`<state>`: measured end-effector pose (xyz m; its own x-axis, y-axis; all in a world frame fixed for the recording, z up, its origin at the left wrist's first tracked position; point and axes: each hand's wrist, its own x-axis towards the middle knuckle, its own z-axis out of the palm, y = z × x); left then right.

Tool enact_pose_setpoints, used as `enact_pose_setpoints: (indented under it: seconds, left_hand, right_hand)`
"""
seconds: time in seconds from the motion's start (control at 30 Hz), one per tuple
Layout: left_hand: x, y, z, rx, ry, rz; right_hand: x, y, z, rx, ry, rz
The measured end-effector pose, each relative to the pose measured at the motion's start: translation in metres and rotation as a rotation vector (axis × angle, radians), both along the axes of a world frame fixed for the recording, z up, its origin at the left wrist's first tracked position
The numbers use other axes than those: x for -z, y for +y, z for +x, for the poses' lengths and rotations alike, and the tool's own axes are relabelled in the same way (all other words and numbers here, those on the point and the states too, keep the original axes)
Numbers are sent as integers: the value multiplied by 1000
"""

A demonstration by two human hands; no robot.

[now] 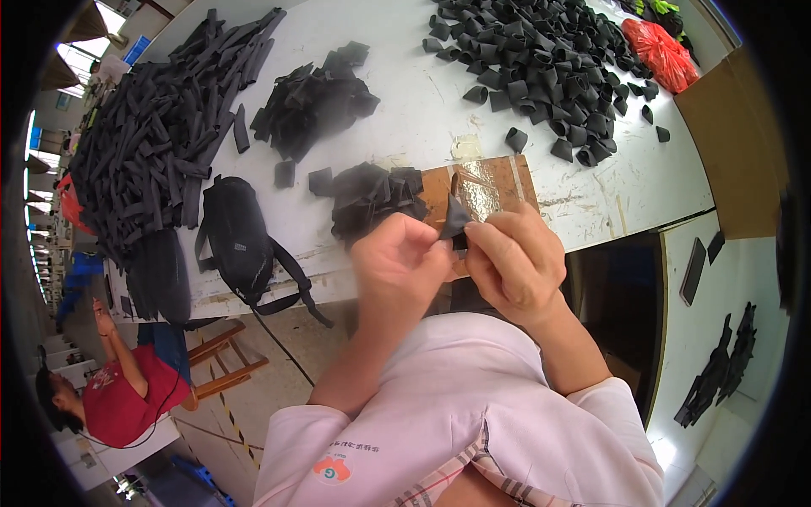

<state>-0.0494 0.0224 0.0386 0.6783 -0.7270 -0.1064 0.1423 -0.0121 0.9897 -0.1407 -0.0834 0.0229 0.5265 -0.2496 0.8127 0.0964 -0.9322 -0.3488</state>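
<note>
Between my two hands, over the table's near edge, is a small black fabric piece [454, 218] folded to a point at its top. My left hand [401, 262] pinches its left side between thumb and finger. Pinching the right side is my right hand [519, 260], its other fingers curled. Just beyond lies a brown board [519, 182] with a shiny, tape-like patch. A pile of flat black fabric pieces [363, 198] sits left of the board, close to my left hand. The piece's lower part is hidden by my fingers.
Black looped pieces [541, 68] are heaped at the far right by a red plastic bag [663, 55]. Long black strips [160, 127] and a black pouch [238, 241] lie left, with another dark fabric pile [312, 106] behind. A seated person in red [127, 389] is at left, near a wooden stool [224, 363].
</note>
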Motion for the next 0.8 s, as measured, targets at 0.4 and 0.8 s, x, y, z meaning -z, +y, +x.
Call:
enact_pose_setpoints:
  seconds: [0.4, 0.8]
  left_hand:
    - [115, 14, 146, -626, -722, 266]
    - [151, 5, 240, -384, -1041, 1137]
  right_hand:
    - [-11, -139, 11, 341, 12, 662]
    - [61, -56, -13, 291, 199, 994]
